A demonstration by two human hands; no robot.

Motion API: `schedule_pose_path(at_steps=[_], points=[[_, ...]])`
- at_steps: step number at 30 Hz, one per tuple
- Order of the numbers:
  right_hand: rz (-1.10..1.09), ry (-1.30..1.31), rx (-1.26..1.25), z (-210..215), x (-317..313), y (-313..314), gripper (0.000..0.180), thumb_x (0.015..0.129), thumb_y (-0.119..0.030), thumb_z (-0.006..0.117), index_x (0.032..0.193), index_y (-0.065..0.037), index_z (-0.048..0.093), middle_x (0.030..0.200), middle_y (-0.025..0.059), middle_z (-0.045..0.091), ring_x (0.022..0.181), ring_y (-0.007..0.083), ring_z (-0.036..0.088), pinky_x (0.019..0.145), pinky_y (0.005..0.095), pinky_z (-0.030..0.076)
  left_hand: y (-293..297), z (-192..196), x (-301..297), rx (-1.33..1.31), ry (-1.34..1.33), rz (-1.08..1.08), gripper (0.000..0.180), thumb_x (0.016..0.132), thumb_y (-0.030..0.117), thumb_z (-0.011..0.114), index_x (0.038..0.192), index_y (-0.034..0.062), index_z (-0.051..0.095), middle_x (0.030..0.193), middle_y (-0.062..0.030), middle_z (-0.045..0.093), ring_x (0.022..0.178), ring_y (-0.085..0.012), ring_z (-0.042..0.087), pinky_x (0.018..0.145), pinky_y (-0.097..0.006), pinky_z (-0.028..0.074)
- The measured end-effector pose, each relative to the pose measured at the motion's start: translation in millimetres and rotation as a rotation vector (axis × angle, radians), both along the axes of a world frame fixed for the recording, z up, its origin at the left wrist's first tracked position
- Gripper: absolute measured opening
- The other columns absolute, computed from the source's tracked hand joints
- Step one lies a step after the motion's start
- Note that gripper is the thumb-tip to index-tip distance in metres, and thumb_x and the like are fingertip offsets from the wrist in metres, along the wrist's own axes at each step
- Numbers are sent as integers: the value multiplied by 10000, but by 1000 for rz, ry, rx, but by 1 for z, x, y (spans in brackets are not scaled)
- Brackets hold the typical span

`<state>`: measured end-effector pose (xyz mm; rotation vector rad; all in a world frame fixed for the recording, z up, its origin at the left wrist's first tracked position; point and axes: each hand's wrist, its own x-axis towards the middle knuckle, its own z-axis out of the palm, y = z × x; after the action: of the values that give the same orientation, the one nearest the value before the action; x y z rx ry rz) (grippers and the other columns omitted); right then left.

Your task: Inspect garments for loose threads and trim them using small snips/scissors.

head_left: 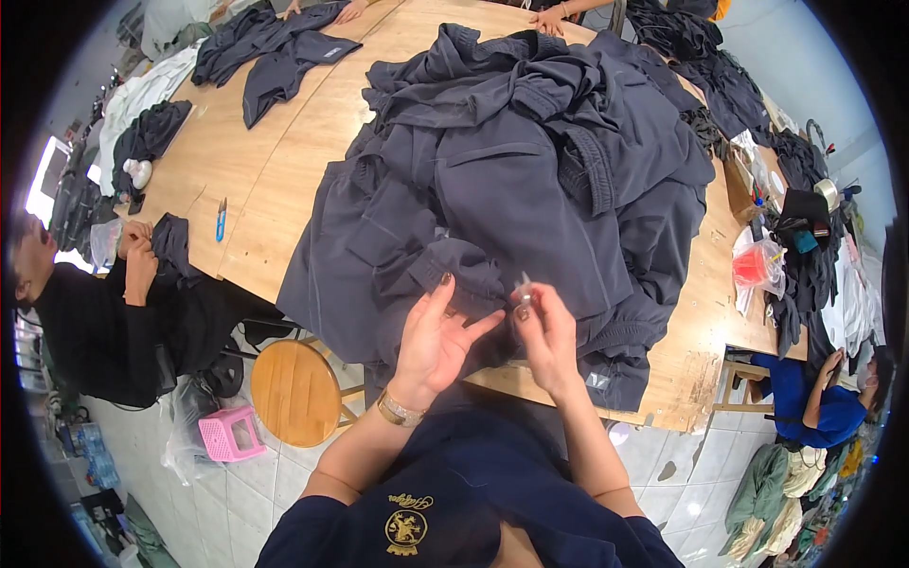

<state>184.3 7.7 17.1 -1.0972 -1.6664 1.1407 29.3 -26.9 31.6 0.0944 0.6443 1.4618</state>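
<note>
Fingers (524, 305) of right hand (547, 333) pinch small metal snips (524, 284); left hand (434, 339) open over crumpled dark-grey garment (454, 275).

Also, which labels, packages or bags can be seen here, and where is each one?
Small pale label: on a dark garment, far left of the table, rectangular.
Clear plastic bag: right table edge, crumpled, something red inside.
Clear plastic bag: on the floor beside the pink stool.

A small pale rectangular label (337, 51) lies on the far dark garment (284, 57).
</note>
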Motion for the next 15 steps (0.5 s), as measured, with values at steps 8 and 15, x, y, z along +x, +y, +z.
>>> schedule_pose_path(at_steps=[8, 15], points=[[-52, -139, 277, -6, -4, -8, 230, 850, -206, 620, 967, -23, 544, 670, 105, 552, 564, 270, 562, 533, 328, 439, -2, -1, 5, -52, -9, 56, 317, 976, 262, 418, 1182, 37, 506, 1140, -102, 588, 1081, -220, 557, 906, -439, 491], [-35, -389, 428, -4, -6, -5, 220, 839, -212, 624, 940, -36, 537, 729, 109, 593, 614, 281, 609, 518, 356, 462, -1, 3, 7, -50, -53, 70, 268, 956, 243, 476, 1078, 10, 527, 1078, -104, 593, 1029, -239, 560, 943, -445, 453]])
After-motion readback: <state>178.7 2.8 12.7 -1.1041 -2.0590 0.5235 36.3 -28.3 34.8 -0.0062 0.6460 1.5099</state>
